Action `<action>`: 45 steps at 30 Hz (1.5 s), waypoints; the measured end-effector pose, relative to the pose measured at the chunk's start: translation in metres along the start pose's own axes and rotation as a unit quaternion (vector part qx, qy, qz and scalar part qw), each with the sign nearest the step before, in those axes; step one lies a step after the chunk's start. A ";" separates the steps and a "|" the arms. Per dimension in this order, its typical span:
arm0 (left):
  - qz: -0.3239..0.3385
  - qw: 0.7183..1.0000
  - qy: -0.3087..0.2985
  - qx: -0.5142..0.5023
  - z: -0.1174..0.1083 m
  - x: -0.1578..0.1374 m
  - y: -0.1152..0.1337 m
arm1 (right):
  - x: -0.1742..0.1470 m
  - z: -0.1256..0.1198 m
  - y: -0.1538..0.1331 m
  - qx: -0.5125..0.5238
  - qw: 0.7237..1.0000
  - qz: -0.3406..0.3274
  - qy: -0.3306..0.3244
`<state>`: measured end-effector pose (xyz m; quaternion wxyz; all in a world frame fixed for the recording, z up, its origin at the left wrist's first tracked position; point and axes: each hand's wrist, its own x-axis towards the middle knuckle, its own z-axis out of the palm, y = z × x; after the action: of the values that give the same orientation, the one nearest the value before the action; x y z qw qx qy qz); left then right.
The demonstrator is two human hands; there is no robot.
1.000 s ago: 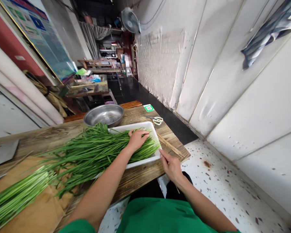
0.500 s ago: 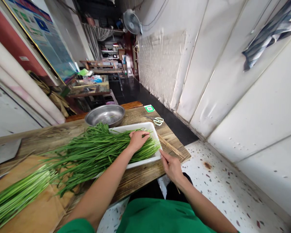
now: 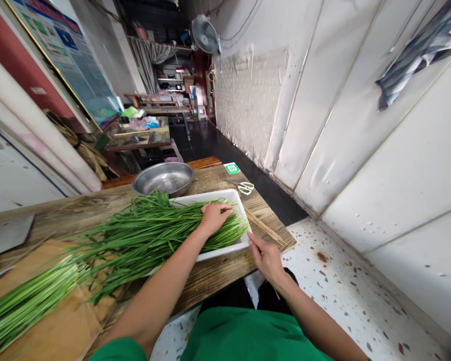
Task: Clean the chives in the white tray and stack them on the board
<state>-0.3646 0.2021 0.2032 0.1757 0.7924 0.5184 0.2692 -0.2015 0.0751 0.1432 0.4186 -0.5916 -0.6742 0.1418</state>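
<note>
A thick heap of garlic chives lies in a white tray, the long leaves spilling over its left end. My left hand rests on the heap near the pale stem ends, its fingers curled down on the chives. At the tray's near right corner, my right hand is closed, with its fingertips by the rim. A thin straw strand pokes out beneath this hand; most of it is hidden. More chives lie on a brown board at the left.
Dry straw strands lie right of the tray on the wooden table. Behind are scissors, a QR code card and a steel basin. A cleaver lies at far left. A wall rises on the right.
</note>
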 end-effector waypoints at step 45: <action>0.081 0.992 -0.046 -0.088 -0.012 -0.004 0.001 | 0.003 -0.002 -0.006 0.002 1.000 0.007 0.009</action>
<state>-0.3728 0.1980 0.2124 0.2460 0.8249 0.4178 0.2907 -0.2038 0.0756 0.1503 0.4249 -0.5969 -0.6659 0.1406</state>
